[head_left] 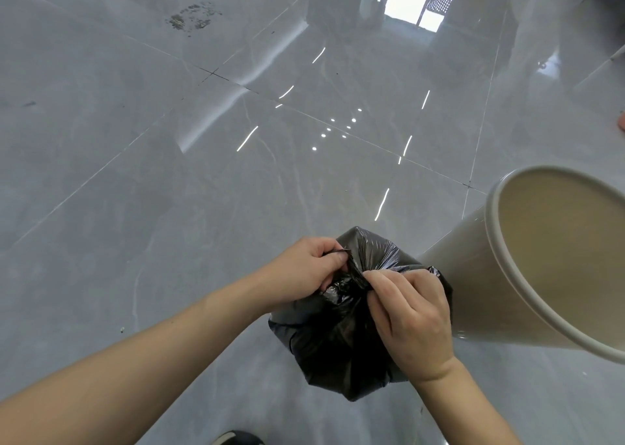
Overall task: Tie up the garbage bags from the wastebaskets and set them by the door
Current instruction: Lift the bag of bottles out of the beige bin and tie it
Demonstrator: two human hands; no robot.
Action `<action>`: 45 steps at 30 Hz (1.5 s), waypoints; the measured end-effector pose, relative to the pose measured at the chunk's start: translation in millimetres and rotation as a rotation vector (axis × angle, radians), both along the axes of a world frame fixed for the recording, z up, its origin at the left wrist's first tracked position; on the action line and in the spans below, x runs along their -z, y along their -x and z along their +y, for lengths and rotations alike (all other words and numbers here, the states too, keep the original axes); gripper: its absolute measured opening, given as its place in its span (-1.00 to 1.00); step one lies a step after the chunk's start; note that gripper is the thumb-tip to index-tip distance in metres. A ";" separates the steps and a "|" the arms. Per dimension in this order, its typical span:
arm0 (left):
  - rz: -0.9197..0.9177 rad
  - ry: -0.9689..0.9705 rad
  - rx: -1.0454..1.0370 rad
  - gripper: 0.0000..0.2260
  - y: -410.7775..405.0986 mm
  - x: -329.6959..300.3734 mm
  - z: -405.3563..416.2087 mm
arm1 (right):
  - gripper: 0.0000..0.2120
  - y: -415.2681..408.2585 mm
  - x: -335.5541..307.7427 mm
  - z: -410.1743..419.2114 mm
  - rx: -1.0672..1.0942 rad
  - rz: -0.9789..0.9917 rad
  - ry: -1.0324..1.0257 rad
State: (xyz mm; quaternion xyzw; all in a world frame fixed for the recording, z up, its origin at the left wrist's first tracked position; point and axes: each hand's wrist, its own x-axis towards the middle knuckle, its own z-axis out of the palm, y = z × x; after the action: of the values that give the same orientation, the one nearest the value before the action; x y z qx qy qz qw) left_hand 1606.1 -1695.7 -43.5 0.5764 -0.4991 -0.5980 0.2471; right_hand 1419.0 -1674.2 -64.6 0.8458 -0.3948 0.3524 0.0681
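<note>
A full black garbage bag (338, 339) stands on the grey tiled floor at the lower middle of the head view. My left hand (304, 268) pinches a strip of the bag's gathered top on the left side. Just right of it, my right hand (411, 312) grips the bunched plastic at the neck of the bag. Both hands meet over the bag's top, and the neck itself is partly hidden by my fingers. A cream wastebasket (527, 275) with no bag inside stands right beside the bag on its right.
Glossy grey floor tiles (169, 174) stretch ahead and to the left, with a patch of dirt specks (192, 16) far off. The toe of a dark shoe (236, 439) shows at the bottom edge. A window's glare (412, 1) reflects at the top.
</note>
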 end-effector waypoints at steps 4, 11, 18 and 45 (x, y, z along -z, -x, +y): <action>0.060 -0.072 -0.023 -0.81 -0.9 4.6 0.2 | -0.68 0.7 2.0 0.0 -0.028 0.005 -0.015; -0.028 -0.025 -0.056 -0.89 1.0 5.8 -1.2 | -0.95 0.6 -5.6 -3.9 -0.056 0.047 -0.279; -0.273 0.238 0.022 -0.60 -5.9 8.0 25.7 | -0.89 -1.0 -11.3 -13.3 0.125 -0.261 -1.096; -0.581 0.462 -0.033 -0.83 -16.6 34.5 30.1 | -0.58 -12.7 -26.8 -8.5 0.218 -0.800 -1.681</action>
State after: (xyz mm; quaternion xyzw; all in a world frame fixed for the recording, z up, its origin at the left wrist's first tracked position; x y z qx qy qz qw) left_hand 1622.7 -1665.7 -78.0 0.6591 -0.6608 -0.2771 0.2285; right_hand 1431.7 -1682.7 -37.8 0.3918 -0.5912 0.2080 -0.6736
